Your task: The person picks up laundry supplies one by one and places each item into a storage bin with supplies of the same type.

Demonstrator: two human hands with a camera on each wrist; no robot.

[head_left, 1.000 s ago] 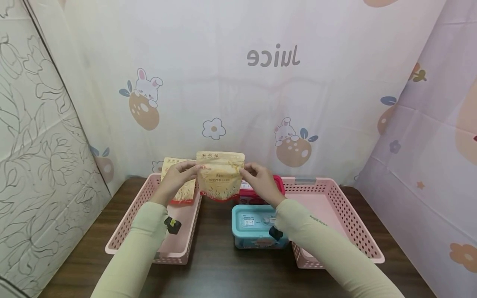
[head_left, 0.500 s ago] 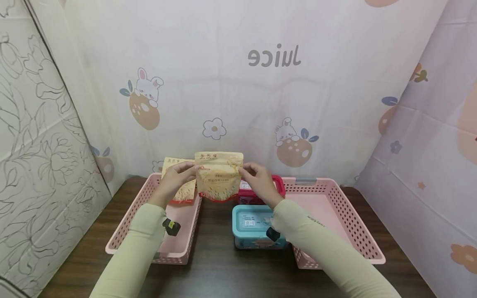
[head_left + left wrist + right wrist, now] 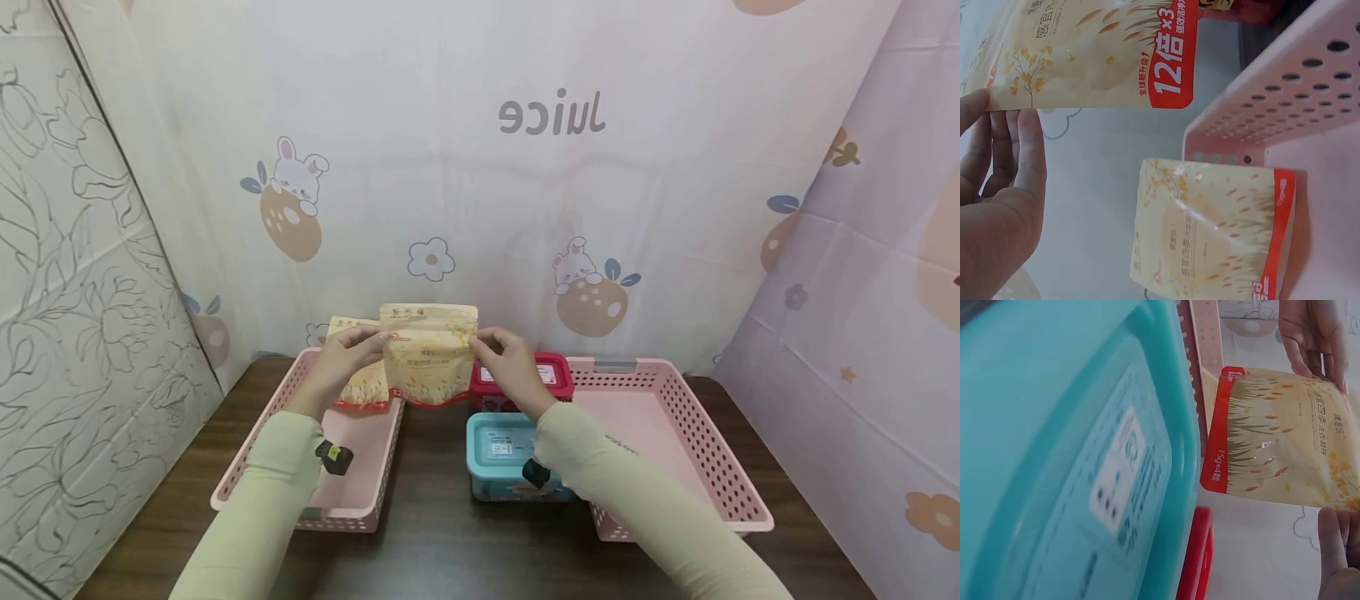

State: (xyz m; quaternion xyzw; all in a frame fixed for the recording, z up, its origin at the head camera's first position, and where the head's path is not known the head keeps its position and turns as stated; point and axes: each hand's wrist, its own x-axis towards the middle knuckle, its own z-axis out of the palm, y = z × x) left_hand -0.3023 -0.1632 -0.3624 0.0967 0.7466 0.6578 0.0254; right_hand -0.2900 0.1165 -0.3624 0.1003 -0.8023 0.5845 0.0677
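A cream pouch with a red bottom band (image 3: pixel 429 354) hangs upright between my two hands. My left hand (image 3: pixel 337 367) pinches its left edge between thumb and fingers, and my right hand (image 3: pixel 513 367) pinches the right edge. It is held in the air, over the inner rim of the left pink basket (image 3: pixel 358 483). A second pouch of the same look (image 3: pixel 1210 228) stands in that basket against its back end; in the head view my left hand and the held pouch partly cover it.
A blue lidded box (image 3: pixel 498 458) sits mid-table, with a red lidded box (image 3: pixel 555 375) behind it. To the right stands another pink basket (image 3: pixel 720 450), partly behind my right sleeve. A printed curtain (image 3: pixel 450 192) hangs behind the table.
Both hands have shifted slightly left, carrying the pouch with them. More of the red box now shows, and the held pouch covers more of the second pouch.
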